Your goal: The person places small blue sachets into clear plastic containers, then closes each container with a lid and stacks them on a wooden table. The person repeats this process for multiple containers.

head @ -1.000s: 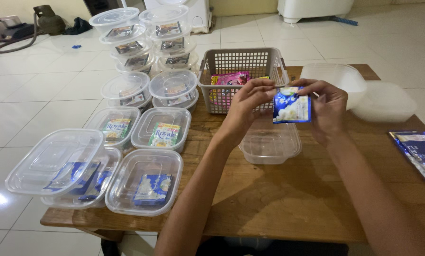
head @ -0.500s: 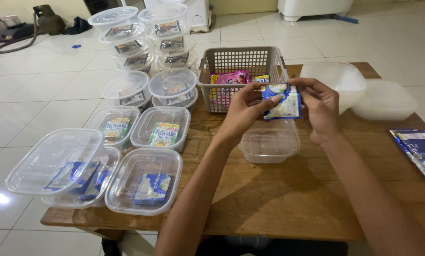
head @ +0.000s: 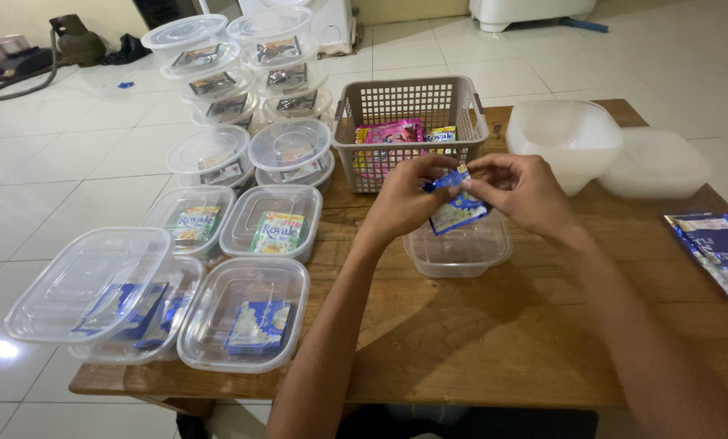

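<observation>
Above an open clear tub (head: 460, 248) on the wooden desk (head: 494, 341), the left hand (head: 407, 197) and right hand (head: 520, 191) pinch a small blue sachet (head: 456, 210) by its top edge; it looks light, limp, slick, best gripped at the seams.

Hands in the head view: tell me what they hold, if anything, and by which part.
Both hands, left hand and right hand, pinch one small blue sachet at its top edge; the rest of it hangs over the open clear container.
</observation>
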